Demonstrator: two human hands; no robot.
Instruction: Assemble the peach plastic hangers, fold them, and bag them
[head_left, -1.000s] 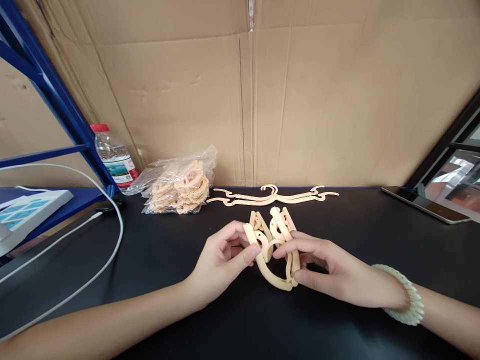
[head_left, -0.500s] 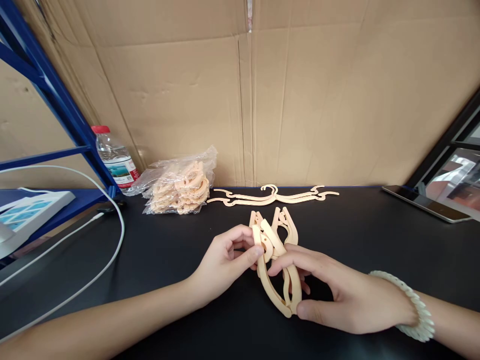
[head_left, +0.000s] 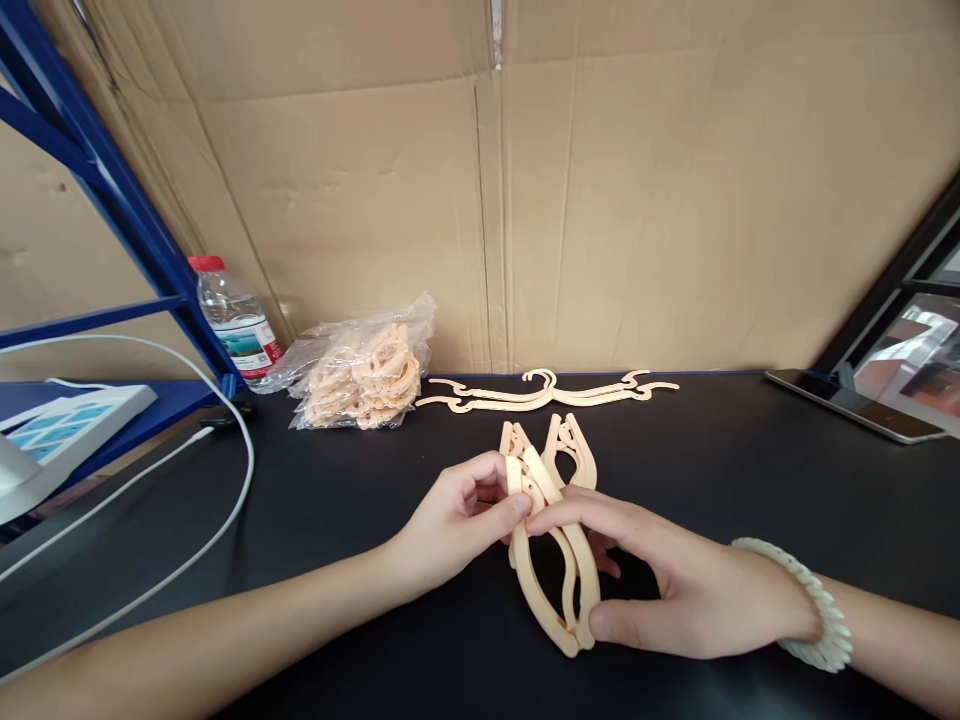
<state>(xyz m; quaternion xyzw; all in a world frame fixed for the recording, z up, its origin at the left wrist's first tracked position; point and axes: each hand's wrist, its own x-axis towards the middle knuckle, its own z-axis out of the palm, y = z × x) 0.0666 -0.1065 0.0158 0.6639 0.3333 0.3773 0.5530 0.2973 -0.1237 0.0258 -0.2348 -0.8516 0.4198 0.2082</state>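
Note:
Both my hands hold a folded peach plastic hanger (head_left: 551, 545) just above the black table (head_left: 322, 520). My left hand (head_left: 457, 520) pinches its upper part between thumb and fingers. My right hand (head_left: 667, 585), with a pale bead bracelet on the wrist, grips it from the right, index finger on the top joint and thumb at the lower end. The hanger's arms are folded close together and point toward me.
Unfolded peach hangers (head_left: 547, 390) lie at the table's back edge by the cardboard wall. A plastic bag of folded hangers (head_left: 364, 378) and a water bottle (head_left: 236, 322) stand back left. A white cable (head_left: 187, 470) loops on the left; a tablet (head_left: 855, 405) lies right.
The hanger's arms have swung from spread apart to nearly closed and lengthened toward me. My right hand slid down to its lower end; my left hand stayed put.

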